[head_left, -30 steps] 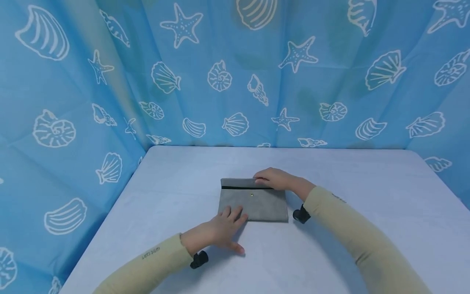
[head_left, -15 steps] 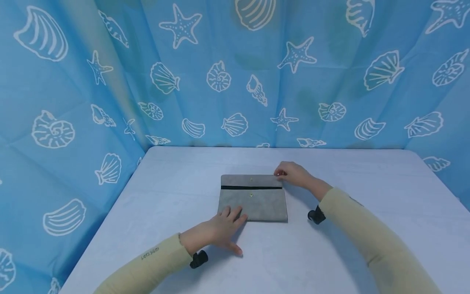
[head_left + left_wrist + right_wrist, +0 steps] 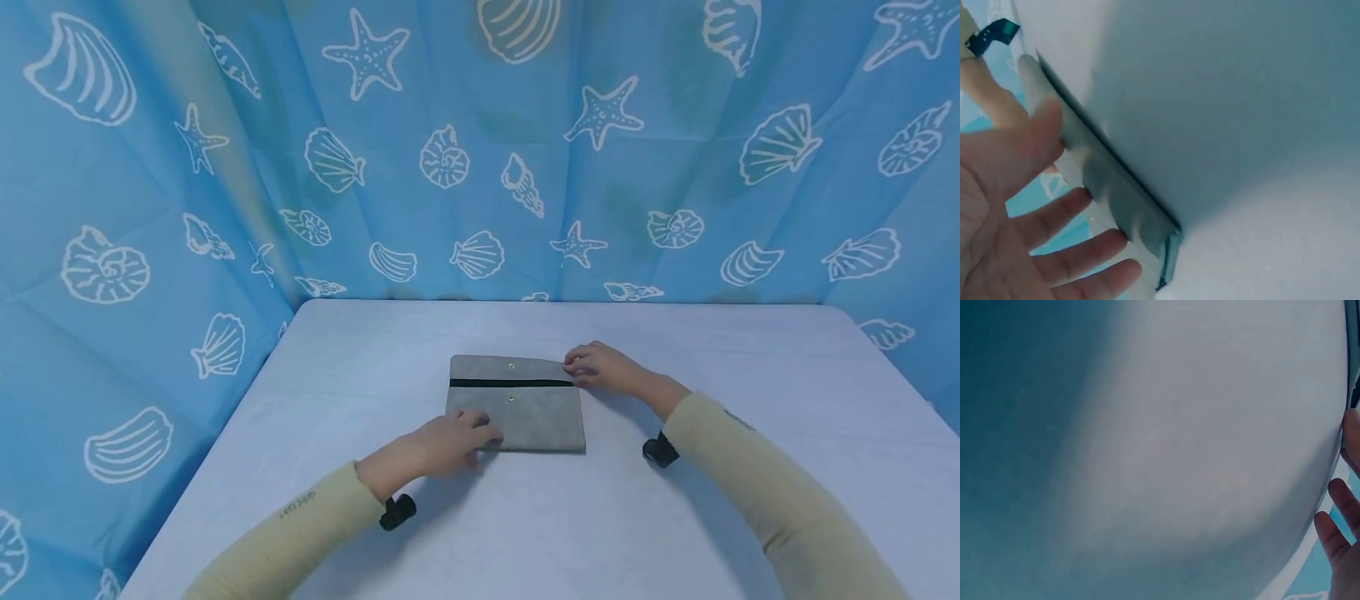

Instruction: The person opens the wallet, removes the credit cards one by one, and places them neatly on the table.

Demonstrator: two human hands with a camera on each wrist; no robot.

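A flat grey pouch (image 3: 543,423) lies on the white table. Its flap (image 3: 495,367) is folded back at the far side, a dark strip runs along the mouth, and small brass-coloured snaps show. At the near left part of the pouch is my left hand (image 3: 448,443); in the left wrist view that hand (image 3: 997,181) has its fingers spread and slightly bent beside the pouch's edge (image 3: 1119,184). My right hand (image 3: 609,370) touches the flap's right corner. Only part of the right hand (image 3: 1349,565) shows in the right wrist view, its fingers loosely apart.
The white-covered table (image 3: 360,342) extends around the pouch. A blue curtain (image 3: 420,200) with white shells and starfish hangs behind and at the sides. Each wrist carries a small black camera over a beige sleeve (image 3: 757,483).
My right hand moved right from the flap's middle to its right corner, and the flap lies flatter. The left hand's spread fingers lifted and drew in slightly; its thumb moved inward.
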